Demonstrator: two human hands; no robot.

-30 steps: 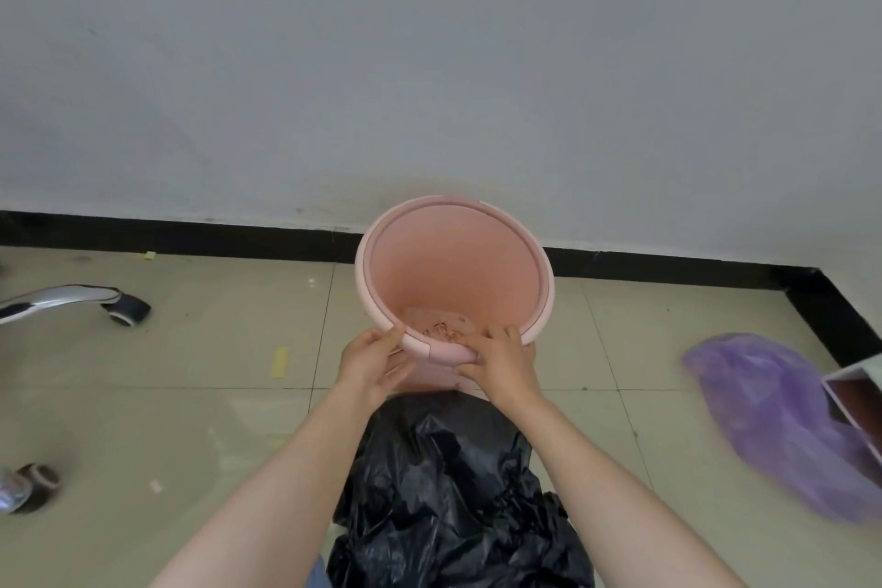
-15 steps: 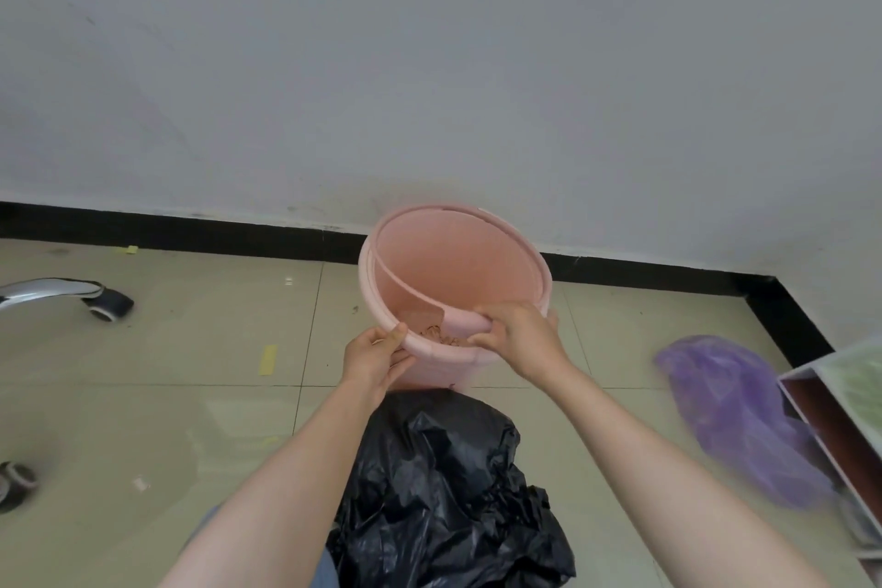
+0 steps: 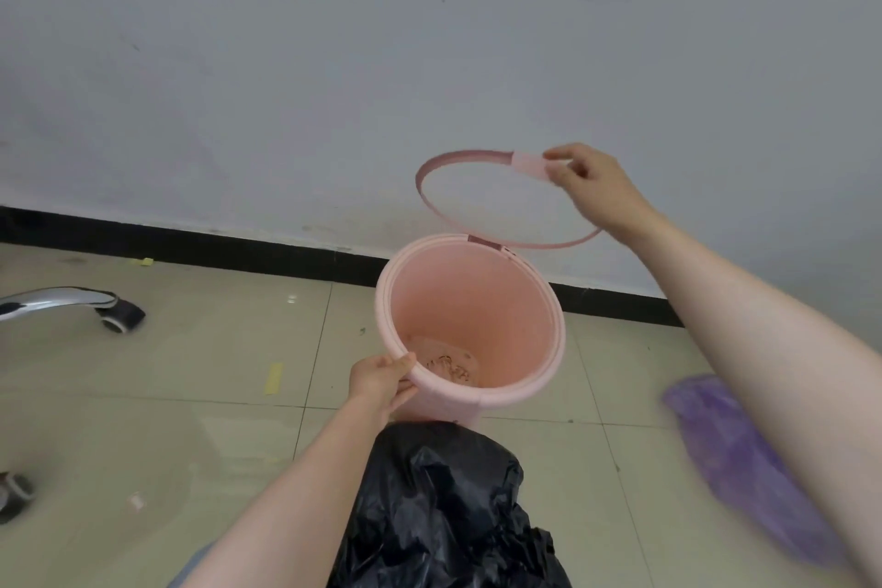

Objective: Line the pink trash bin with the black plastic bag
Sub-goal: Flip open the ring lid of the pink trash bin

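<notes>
The pink trash bin point(image 3: 506, 301) stands on the tiled floor near the wall, tilted toward me, with some debris at its bottom. My left hand point(image 3: 382, 380) grips its near left rim. My right hand point(image 3: 589, 184) pinches the tab of the pink retaining ring point(image 3: 432, 201), which is swung up above the bin and stays hinged at the bin's far rim. The crumpled black plastic bag point(image 3: 448, 506) lies on my lap, just below the bin and between my forearms.
A purple plastic bag point(image 3: 735, 463) lies on the floor at the right. A chrome chair leg with a castor point(image 3: 119, 315) reaches in from the left, another castor point(image 3: 12, 494) at the left edge. Black skirting point(image 3: 191, 244) runs along the wall.
My right hand has lifted the retaining ring off the bin's rim and swung it up and back. My left hand stays on the near rim. The view has shifted right.
</notes>
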